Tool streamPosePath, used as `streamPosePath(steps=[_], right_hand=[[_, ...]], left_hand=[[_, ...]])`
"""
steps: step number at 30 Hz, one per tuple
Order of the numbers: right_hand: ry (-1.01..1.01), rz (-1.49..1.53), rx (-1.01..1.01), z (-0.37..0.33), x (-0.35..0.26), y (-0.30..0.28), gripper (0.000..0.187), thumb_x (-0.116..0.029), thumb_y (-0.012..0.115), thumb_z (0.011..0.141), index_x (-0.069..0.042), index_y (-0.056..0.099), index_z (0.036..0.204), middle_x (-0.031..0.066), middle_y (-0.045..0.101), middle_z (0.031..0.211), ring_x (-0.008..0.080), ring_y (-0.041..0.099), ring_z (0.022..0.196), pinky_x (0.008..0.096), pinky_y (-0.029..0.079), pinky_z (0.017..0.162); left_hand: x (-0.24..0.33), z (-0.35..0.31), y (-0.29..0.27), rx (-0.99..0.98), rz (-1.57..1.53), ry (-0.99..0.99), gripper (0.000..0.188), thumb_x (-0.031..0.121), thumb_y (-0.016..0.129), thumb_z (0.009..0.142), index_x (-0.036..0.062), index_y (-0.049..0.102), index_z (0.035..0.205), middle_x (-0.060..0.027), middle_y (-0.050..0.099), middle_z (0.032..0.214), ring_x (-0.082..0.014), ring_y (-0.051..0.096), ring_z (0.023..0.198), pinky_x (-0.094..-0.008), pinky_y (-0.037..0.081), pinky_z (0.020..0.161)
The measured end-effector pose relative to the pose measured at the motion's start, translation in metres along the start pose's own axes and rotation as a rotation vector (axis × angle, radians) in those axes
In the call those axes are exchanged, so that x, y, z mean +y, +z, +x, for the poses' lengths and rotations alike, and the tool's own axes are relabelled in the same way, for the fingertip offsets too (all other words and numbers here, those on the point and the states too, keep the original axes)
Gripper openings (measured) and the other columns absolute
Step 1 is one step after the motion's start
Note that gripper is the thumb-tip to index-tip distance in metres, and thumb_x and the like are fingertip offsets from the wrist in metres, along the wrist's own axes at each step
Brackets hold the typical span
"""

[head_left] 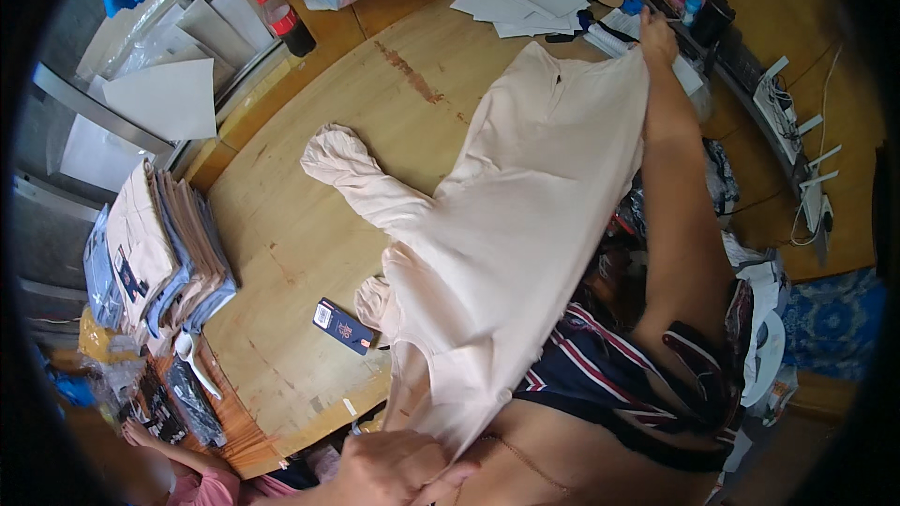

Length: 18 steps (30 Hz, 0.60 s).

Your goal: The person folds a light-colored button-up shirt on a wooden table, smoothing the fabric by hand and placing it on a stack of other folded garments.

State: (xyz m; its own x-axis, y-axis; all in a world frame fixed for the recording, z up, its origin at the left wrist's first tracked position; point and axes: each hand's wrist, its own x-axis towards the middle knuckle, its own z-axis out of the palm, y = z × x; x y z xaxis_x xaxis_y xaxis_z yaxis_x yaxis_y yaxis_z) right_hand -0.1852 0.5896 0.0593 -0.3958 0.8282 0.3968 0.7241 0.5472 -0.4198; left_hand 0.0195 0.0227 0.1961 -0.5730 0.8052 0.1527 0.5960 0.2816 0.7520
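Evidently, the pale peach fabric shirt [534, 187] is spread out but unfolded, stretched over the right part of the yellow wooden worktop [281, 215], the left hand [398, 464] gripping its near end and the right hand [658, 40] closed on its far corner. One sleeve lies bunched, so smoothing and folding seem left, while the stack of folded blue and peach garments [169, 258] at the left edge looks done.
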Motion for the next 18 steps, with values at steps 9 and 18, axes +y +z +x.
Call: streamPosePath(steps=[9,18], right_hand=[[-0.093,-0.053,-0.053,0.012,0.005,0.001,0.05,-0.05,0.032,0.082,-0.008,0.049,0.105,0.0216,0.058,0.092,0.0375,0.055,0.087,0.0444,0.042,0.076],[-0.094,0.075,0.081,0.017,-0.025,-0.001,0.051,-0.051,0.034,0.081,-0.007,0.056,0.095,0.0198,0.058,0.09,0.0361,0.055,0.087,0.0434,0.043,0.075]], left_hand=[[0.001,-0.008,0.002,0.007,-0.082,-0.071,0.035,0.009,0.058,0.074,0.0066,0.035,0.048,-0.0056,0.033,0.043,-0.0194,0.037,0.035,-0.0311,0.029,0.033],[-0.011,-0.01,-0.008,-0.102,-0.146,-0.102,0.031,0.011,0.056,0.075,0.0058,0.043,0.048,-0.0062,0.042,0.044,-0.0197,0.043,0.035,-0.0304,0.032,0.033]])
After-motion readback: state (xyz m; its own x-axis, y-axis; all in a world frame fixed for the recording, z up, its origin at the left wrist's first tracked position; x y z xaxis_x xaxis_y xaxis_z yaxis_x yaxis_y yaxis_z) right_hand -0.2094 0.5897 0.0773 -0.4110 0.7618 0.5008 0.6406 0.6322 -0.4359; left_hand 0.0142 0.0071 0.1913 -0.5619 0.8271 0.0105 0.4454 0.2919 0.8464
